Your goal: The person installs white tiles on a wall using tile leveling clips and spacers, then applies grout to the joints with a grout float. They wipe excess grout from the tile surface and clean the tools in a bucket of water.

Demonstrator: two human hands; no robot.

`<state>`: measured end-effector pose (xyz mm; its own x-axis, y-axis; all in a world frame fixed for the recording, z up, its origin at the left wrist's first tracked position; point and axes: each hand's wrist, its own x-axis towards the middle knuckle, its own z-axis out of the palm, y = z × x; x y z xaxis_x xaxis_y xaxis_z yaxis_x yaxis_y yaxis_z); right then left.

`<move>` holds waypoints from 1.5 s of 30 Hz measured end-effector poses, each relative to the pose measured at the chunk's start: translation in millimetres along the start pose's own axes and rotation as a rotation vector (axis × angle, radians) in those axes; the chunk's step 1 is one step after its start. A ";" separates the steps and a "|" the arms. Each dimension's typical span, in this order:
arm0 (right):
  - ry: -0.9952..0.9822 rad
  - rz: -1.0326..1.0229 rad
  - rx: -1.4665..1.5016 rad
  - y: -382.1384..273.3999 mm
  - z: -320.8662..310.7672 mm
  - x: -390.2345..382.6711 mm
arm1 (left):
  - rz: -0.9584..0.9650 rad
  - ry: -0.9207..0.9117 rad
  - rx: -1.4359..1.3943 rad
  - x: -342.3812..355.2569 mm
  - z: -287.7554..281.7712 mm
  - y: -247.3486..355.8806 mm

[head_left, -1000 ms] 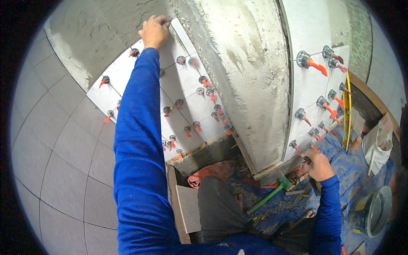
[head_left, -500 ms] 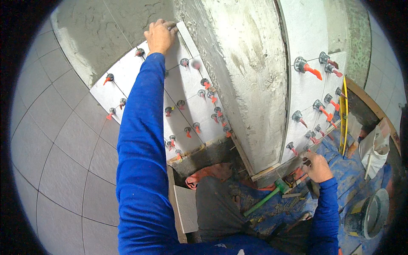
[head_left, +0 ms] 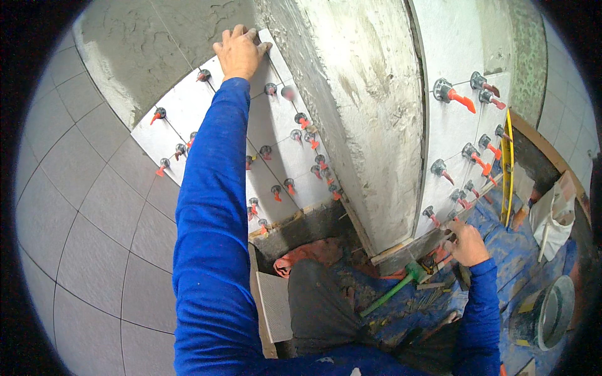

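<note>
My left hand [head_left: 241, 55] reaches up to the top of a white tile panel [head_left: 266, 113]. Its fingers are apart and bent over the upper edge, against the wet grey mortar [head_left: 182, 37]. Grey tile levelling clips with red handles, such as one tile levelling clip [head_left: 159, 114], stud the joints. At lower right, the curled fingers of my right hand [head_left: 469, 244] close at a low clip [head_left: 453, 215] on the right-hand white tile panel [head_left: 439, 141]. My fingers hide that clip's handle. My left sleeve covers part of the left panel.
A bare cement column face [head_left: 370, 125] stands between the panels. Below lie a green-handled hammer [head_left: 389, 296] and a blue tarp [head_left: 501, 250]. A yellow level [head_left: 508, 169], a white bag [head_left: 555, 219] and a bucket [head_left: 545, 316] are on the right. Grey tiles [head_left: 94, 250] cover the left side.
My left hand's fingers have spread wider over the tile's top edge, and the hand has shifted slightly right. My right hand stays at the low clip with almost no movement.
</note>
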<state>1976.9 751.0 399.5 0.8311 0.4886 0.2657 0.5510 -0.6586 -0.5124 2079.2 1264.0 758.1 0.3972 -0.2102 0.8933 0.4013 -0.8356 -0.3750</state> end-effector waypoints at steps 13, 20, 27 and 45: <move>-0.004 0.028 0.030 -2.0 -1.0 -2.5 | 0.088 -0.051 0.049 -30.4 -11.4 15.2; 0.038 -0.014 0.038 9.7 -4.1 -7.0 | 0.015 0.091 -0.144 -26.4 -24.5 2.3; 0.004 0.048 0.074 1.4 -17.2 -9.1 | -0.589 0.352 -0.886 -175.2 -91.6 87.3; 0.092 0.517 0.120 64.2 -3.0 -93.6 | -1.332 -0.277 -1.557 -403.8 -42.6 197.2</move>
<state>1934.7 661.3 344.1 0.9978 0.0623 0.0216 0.0602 -0.7272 -0.6838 1962.8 1162.5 333.9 0.6642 0.6963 0.2719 -0.3373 -0.0454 0.9403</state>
